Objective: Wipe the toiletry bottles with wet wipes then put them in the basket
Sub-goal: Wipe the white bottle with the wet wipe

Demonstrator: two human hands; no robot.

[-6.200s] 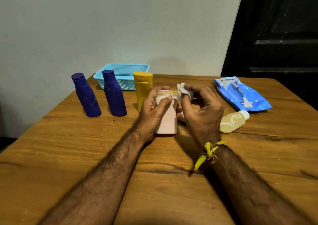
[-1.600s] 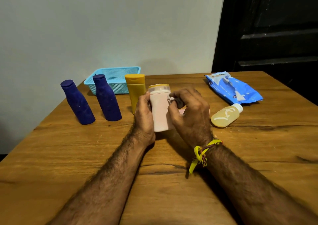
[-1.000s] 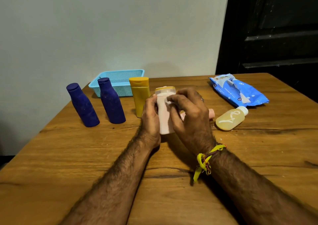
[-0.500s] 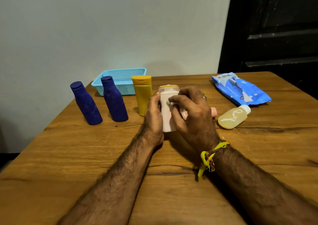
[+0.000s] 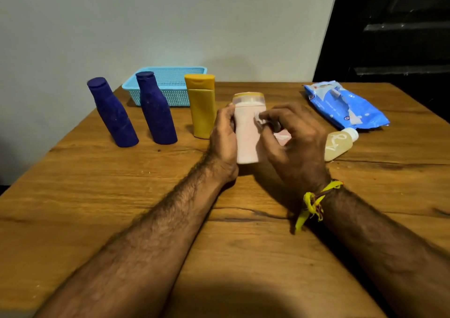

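While our left hand [image 5: 225, 135] is gripping the pink bottle [image 5: 248, 132] upright at the table's [image 5: 97, 208] centre, our right hand [image 5: 292, 140] is pinching the wet wipe [image 5: 258, 120] and rubbing it against the bottle's right side — lower on the body than a few seconds back, when the wipe was working at the cap. We are judging this bottle nearly wiped, though nothing is lying in the blue basket [image 5: 168, 86] at eleven o'clock yet — the two blue bottles [image 5: 155, 108], the yellow bottle [image 5: 201, 105] and the small bottle [image 5: 339, 144] lying at three o'clock are waiting.
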